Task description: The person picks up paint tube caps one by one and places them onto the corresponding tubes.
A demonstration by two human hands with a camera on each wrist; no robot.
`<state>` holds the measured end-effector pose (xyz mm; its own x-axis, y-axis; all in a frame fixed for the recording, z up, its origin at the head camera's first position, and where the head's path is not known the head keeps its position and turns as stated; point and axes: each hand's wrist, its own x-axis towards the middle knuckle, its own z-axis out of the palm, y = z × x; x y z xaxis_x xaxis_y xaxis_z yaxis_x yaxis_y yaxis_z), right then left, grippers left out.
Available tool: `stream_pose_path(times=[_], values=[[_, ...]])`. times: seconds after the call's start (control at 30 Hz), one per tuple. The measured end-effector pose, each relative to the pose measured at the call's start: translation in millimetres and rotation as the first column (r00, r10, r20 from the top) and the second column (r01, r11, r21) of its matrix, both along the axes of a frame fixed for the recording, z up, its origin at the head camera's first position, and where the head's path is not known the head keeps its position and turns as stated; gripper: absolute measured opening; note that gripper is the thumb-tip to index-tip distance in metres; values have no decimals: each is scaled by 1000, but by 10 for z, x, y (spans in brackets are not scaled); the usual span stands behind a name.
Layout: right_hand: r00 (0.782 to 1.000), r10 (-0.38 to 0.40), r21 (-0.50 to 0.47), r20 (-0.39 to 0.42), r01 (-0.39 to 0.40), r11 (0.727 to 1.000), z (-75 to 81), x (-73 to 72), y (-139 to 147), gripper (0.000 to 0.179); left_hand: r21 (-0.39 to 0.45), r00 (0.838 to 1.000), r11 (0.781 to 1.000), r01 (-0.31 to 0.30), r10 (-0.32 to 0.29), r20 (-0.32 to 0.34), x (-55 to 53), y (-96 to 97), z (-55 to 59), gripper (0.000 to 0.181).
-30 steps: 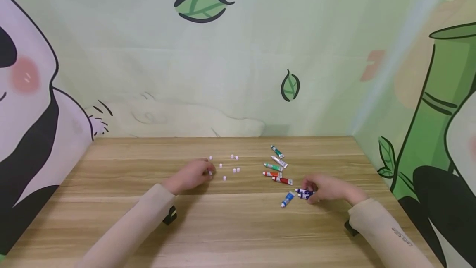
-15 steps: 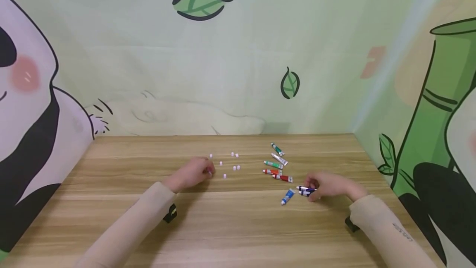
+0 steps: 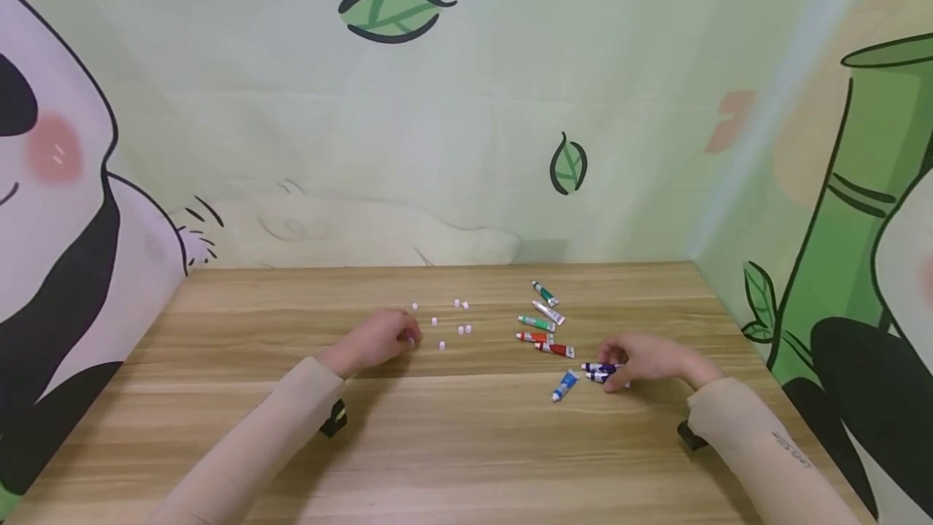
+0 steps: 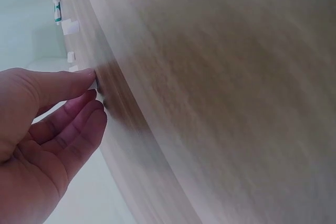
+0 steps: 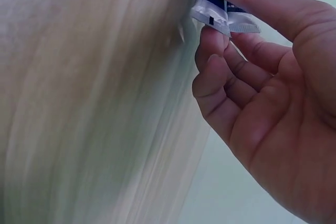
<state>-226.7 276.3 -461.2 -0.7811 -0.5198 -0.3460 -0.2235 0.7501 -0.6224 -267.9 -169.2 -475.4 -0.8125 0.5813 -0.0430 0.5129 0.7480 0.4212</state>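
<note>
My left hand (image 3: 377, 339) pinches a small white block-like piece (image 4: 95, 84) between thumb and fingertips, low over the wooden table. Most of that piece is hidden by the fingers. Over on the right, my right hand (image 3: 641, 359) has its thumb and fingers around two dark blue paint tubes (image 3: 599, 368) lying side by side. Their flat silver crimped ends (image 5: 211, 15) poke out between thumb and fingers in the right wrist view. A lighter blue paint tube (image 3: 564, 386) lies just left of that hand.
Several more small white pieces (image 3: 441, 345) lie scattered right of the left hand. Beyond them, a loose column of tubes holds a red tube (image 3: 555, 350), an orange tube (image 3: 530, 337), a light green tube (image 3: 537, 322), a silvery tube (image 3: 548, 313) and a dark green tube (image 3: 544, 292).
My right hand has shifted slightly to the right at the two dark blue tubes, which have moved a little with it. The left hand stays nearly still.
</note>
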Motion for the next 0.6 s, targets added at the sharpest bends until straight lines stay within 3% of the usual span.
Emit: stream_pose_path(times=[0.6], values=[[1000, 4, -47, -6, -4, 999, 49, -10, -6, 26, 57, 999, 998, 18, -20, 36, -2, -114, 28, 5]])
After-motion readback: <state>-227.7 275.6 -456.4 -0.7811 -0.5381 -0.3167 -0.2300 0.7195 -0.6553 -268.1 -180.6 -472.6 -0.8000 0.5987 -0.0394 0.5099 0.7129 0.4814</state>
